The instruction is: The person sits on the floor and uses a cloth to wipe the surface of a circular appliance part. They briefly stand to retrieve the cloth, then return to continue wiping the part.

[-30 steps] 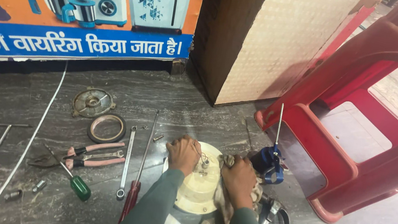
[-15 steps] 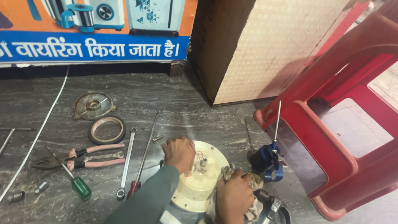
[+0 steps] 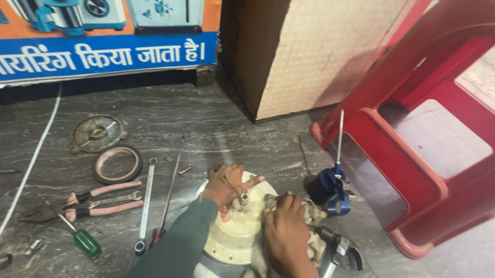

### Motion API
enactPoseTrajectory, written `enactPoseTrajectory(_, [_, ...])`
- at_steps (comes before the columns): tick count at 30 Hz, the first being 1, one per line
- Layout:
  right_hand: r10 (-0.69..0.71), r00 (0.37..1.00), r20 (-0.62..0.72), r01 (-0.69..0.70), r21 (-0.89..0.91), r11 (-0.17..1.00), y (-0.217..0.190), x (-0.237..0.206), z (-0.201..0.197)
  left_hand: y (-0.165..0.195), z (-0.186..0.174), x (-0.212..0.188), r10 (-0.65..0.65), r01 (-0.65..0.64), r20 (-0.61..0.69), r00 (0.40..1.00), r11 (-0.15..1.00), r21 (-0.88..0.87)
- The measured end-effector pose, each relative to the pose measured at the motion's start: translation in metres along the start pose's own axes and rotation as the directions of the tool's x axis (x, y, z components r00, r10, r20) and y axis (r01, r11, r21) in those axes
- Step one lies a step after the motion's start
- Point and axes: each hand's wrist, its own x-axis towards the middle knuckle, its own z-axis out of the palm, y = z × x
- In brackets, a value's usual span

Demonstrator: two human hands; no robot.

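Note:
A cream round appliance base [image 3: 236,232] lies on the dark stone floor in the head view. My left hand [image 3: 228,184] rests on its top, fingers curled around the small central shaft, index finger stretched toward the right. My right hand [image 3: 286,232] presses a dirty crumpled rag [image 3: 313,216] against the base's right side, fingers closed on the cloth. Both sleeves are green.
Left of the base lie a spanner [image 3: 145,205], a long rod [image 3: 170,186], pink-handled pliers [image 3: 95,199], a green screwdriver [image 3: 81,238], a metal ring [image 3: 117,164] and a round plate [image 3: 97,134]. A blue tool [image 3: 330,190], a red plastic stool [image 3: 449,138] and a box [image 3: 310,40] stand right.
The view has shifted slightly. My right hand slid with the rag from the base's right edge down toward its front, while my left hand stayed on the central shaft.

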Motion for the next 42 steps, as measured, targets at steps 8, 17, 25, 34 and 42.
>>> enactPoseTrajectory(8, [-0.104,0.982,0.157,0.126,-0.139,0.982,-0.024,0.11,0.004,0.001,0.0,-0.007,-0.126,0.121,-0.103,0.987,0.991,-0.051])
enactPoseTrajectory(17, [0.069,0.972,0.225,-0.078,0.029,0.997,0.008,0.078,-0.007,0.004,0.006,-0.007,-0.141,0.146,-0.098,0.985,0.988,0.043])
enactPoseTrajectory(25, [0.231,0.873,0.43,-0.162,-0.191,0.968,0.022,0.043,-0.033,0.001,0.009,-0.012,-0.203,0.196,-0.18,0.962,0.979,-0.059])
enactPoseTrajectory(34, [-0.013,0.996,0.09,0.03,-0.194,0.981,0.011,0.068,0.001,0.0,0.008,-0.021,-0.337,0.321,-0.203,0.919,0.941,-0.111])
enactPoseTrajectory(42, [-0.197,0.971,0.136,0.224,-0.224,0.948,-0.019,0.149,0.032,0.0,0.004,-0.002,-0.508,0.461,-0.228,0.83,0.857,-0.229])
